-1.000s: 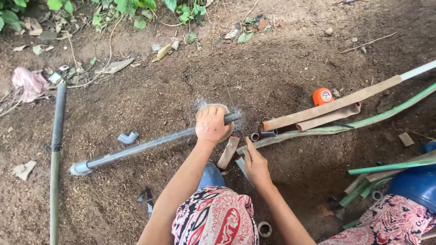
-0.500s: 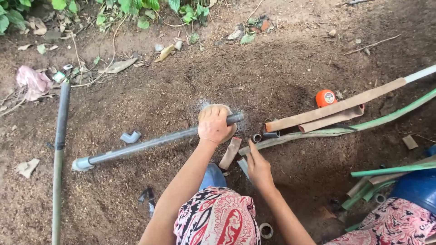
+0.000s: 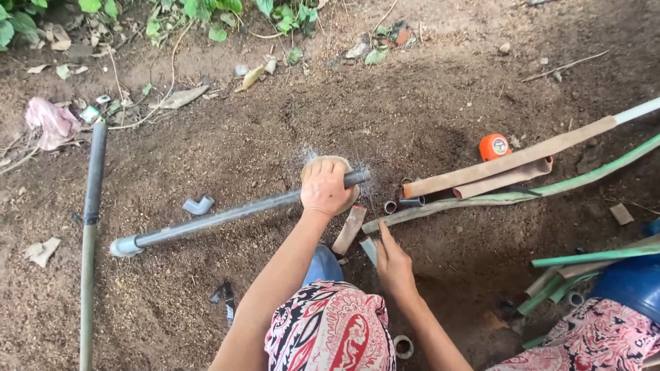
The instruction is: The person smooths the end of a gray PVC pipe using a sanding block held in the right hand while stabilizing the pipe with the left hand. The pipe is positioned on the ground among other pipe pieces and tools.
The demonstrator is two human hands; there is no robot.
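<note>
Clamped around the grey pipe (image 3: 227, 216) near its right end, the left hand (image 3: 324, 189) presses down with fingers curled over it, a tan pad or block under the palm; what that tan thing is cannot be told. This pipe lies on the bare brown soil (image 3: 426, 117), slanting from a pale fitting at lower left up to the hand, and a scatter of pale shavings lies on the dirt just around the hand. Lower down, the right hand (image 3: 394, 264) rests on the ground with fingers loosely together and one finger stretched forward, touching a small flat grey piece (image 3: 369, 249) just beside a short tan strip (image 3: 349, 230); whether it grips that piece cannot be told. Two short pipe stubs (image 3: 402, 203) sit just right of the pipe's end, next to a long green hose (image 3: 550, 185) and brown flat lengths (image 3: 509, 161) running off to the right. An orange tape measure (image 3: 493, 146) lies above them. A grey elbow fitting (image 3: 198, 205) sits near the pipe's middle, and a second long dark pipe (image 3: 89, 233) runs along the left edge. A pink rag (image 3: 49, 121) lies at upper left, green leaves along the top.
</note>
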